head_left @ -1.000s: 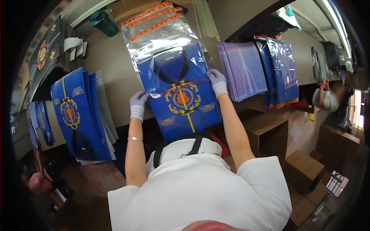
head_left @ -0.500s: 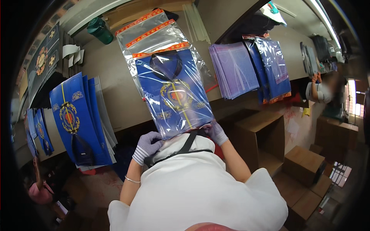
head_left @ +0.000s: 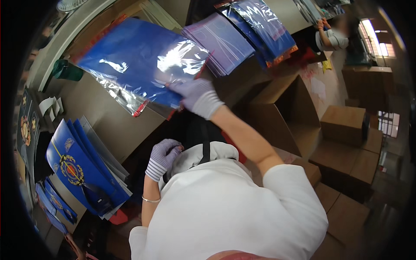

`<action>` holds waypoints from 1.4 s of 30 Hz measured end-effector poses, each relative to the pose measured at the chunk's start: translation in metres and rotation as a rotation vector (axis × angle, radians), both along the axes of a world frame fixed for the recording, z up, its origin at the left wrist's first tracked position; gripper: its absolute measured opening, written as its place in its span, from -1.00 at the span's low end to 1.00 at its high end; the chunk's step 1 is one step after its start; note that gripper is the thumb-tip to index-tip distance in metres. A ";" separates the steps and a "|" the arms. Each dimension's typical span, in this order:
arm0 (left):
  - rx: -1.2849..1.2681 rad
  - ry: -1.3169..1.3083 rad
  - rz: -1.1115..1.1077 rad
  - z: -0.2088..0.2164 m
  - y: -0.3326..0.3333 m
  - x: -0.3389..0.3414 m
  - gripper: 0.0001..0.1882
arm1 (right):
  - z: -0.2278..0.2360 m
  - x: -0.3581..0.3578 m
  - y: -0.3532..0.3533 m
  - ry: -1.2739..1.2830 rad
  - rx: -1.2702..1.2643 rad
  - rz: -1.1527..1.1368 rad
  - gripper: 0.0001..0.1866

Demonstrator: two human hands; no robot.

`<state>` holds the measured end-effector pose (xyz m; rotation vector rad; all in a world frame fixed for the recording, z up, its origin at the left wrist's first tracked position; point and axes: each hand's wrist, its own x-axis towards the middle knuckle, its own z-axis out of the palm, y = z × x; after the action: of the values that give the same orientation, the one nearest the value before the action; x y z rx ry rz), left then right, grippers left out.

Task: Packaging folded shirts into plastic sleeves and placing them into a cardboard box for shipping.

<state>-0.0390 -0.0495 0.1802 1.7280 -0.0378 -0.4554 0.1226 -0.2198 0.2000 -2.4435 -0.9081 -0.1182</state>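
Blue under glossy plastic [head_left: 182, 57], the bag [head_left: 138, 52] slants over the table [head_left: 113, 108], a repositioning step seemingly, right hand [head_left: 195, 95] apparently pinching its near edge, left hand [head_left: 162, 157] curled, hold unclear, the next move probably wanting steadiness.

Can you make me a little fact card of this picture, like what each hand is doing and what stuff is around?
Right hand: in a striped glove, on the near edge of a shiny plastic-wrapped blue item
Left hand: in a striped glove, by the waist, nothing seen in it
Stack on the right: purple patterned pieces
On the left: blue bags with gold designs
Far left: dark green container
Beside the table: open cardboard box
Others: a person, far right
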 end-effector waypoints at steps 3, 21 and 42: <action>-0.014 0.042 0.025 -0.008 -0.007 0.019 -0.90 | -0.096 -0.010 -0.003 0.564 -0.136 -0.016 -0.68; 0.216 0.019 0.404 -0.196 0.006 0.167 -0.92 | -0.120 0.004 -0.271 0.662 0.519 -0.861 -0.81; 0.133 -0.240 0.354 -0.052 -0.035 0.119 -0.89 | -0.134 -0.002 -0.015 1.150 0.834 -0.111 -0.78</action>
<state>0.0797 -0.0841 0.1279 1.8647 0.1271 0.0121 0.1201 -0.2344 0.0662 -1.3780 -0.1158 0.6675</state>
